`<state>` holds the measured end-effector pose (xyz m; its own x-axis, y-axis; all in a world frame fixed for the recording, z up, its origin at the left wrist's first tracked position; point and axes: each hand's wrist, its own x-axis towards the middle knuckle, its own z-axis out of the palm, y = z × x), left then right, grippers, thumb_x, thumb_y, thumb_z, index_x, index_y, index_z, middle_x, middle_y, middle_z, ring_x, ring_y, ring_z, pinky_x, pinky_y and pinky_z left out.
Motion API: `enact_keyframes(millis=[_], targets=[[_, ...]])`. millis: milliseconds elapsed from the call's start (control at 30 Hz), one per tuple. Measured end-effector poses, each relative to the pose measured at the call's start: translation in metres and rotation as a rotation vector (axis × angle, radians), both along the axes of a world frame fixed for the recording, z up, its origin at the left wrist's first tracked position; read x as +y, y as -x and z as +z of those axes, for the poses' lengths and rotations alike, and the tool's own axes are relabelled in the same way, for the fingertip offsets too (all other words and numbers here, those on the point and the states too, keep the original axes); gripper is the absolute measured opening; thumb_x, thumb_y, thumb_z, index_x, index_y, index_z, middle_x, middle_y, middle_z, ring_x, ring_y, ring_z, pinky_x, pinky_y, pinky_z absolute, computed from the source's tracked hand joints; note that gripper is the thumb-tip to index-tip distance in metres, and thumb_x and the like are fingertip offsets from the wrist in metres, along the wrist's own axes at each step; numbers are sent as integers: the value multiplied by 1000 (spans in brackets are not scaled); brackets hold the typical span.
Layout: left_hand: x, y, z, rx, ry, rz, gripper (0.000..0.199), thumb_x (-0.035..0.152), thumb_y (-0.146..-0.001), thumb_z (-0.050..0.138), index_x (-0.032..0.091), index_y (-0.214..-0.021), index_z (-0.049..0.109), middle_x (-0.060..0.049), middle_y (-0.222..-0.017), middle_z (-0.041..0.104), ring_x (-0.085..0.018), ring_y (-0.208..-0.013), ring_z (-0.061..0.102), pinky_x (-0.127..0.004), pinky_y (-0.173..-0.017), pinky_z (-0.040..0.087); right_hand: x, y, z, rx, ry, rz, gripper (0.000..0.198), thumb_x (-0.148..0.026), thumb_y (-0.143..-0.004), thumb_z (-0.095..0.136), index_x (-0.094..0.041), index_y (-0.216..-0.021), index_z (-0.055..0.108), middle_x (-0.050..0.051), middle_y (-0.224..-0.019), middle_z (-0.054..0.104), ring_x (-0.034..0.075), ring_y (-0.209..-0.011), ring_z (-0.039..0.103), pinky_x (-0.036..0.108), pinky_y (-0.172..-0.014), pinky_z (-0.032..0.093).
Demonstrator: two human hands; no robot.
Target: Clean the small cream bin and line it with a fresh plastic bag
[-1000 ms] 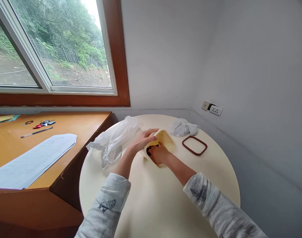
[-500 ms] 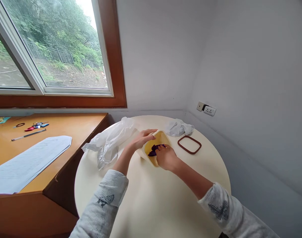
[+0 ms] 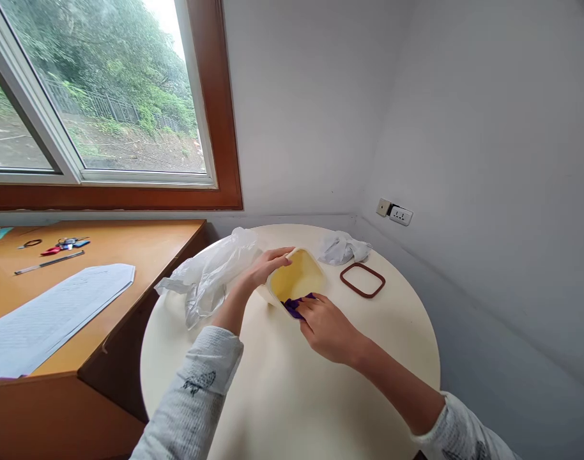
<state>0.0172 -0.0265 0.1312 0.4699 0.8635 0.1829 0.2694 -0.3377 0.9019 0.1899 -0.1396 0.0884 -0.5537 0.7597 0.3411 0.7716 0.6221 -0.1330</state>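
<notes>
A cream bin with a yellow inside [image 3: 301, 273] is tilted over the round table, its mouth facing me. My left hand [image 3: 268, 265] grips its upper left rim, thumb over the edge. At the near lower rim, my right hand [image 3: 328, 326] has its fingers closed on a dark purple cloth [image 3: 294, 306] pressed against the bin's inner wall. The fingers partly cover the cloth. To the right of the bin lies a brown rounded-rectangle ring [image 3: 363, 280], flat on the table and touched by neither hand.
Crumpled clear plastic [image 3: 215, 271] spreads over the left side of the round table [image 3: 282, 396]. Another crumpled plastic bag [image 3: 342, 248] sits at the back right. On the wooden desk [image 3: 162, 239] at left are papers [image 3: 57, 316], a pen [image 3: 50, 262] and keys [image 3: 69, 243].
My right hand has drawn the purple cloth from deeper inside the bin toward its near lower rim. The left hand keeps its hold, and the bin's mouth has turned slightly.
</notes>
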Motion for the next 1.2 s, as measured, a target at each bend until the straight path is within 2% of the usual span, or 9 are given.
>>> enact_keyframes(millis=[200,367,467,567,633,700,867,1033,1200], targets=[[-4,12,0,-72,8,31,48,35,-72,46,23,-117,58,-3,-106,64,-25,-98,55,-30,-78,43,10,-15,-11,129,-186,44,31,-14,-85,40,-17,-111,56,7,-117,61,18,-119,47,41,-109,24],[-7,9,4,-55,49,14,46,35,-71,48,26,-115,60,-2,-112,63,-24,-100,56,-28,-77,45,30,-33,-33,270,-301,-38,36,-13,-86,36,-14,-118,53,12,-126,55,21,-126,41,46,-108,26],[-7,8,4,-48,68,22,46,36,-72,48,28,-115,60,-1,-110,64,-24,-98,57,-28,-75,45,36,-37,-45,634,-241,-175,36,-21,-89,35,-17,-120,52,12,-125,55,22,-120,47,44,-100,37],[-7,10,1,-53,66,46,46,36,-72,48,29,-116,59,-2,-108,64,-25,-98,57,-28,-73,46,41,-38,-52,1138,-108,-459,36,-34,-88,37,-15,-111,57,12,-107,64,23,-99,59,38,-84,49],[-6,9,-1,-47,64,58,47,37,-72,49,29,-117,58,-2,-107,64,-25,-99,56,-29,-72,46,46,-38,-52,1405,-34,-608,37,-38,-85,41,-12,-103,60,11,-97,66,22,-90,61,35,-78,50],[-7,6,-1,-17,79,44,49,39,-73,50,29,-120,56,-3,-106,64,-25,-98,57,-29,-71,46,50,-34,-47,1548,27,-637,35,-40,-81,46,-11,-95,62,9,-92,67,21,-87,61,32,-77,49],[-9,-6,0,56,86,17,53,42,-73,54,26,-124,53,-4,-121,58,-26,-103,55,-29,-75,46,53,-7,-28,1384,188,-417,32,-39,-80,48,-15,-92,64,6,-87,68,21,-83,59,31,-74,47],[-7,-15,-5,-4,30,-40,48,49,-82,44,22,-120,57,-6,-120,59,-26,-108,53,-33,-86,43,60,15,-7,1211,50,-347,38,-34,-86,40,-19,-117,56,7,-113,62,23,-110,52,37,-94,39],[4,-15,-13,-77,-13,-5,42,40,-85,38,21,-116,60,-5,-120,60,-23,-108,53,-33,-94,39,72,24,-2,1120,-33,-296,44,-31,-89,36,-21,-131,44,7,-135,46,21,-128,36,39,-106,27]])
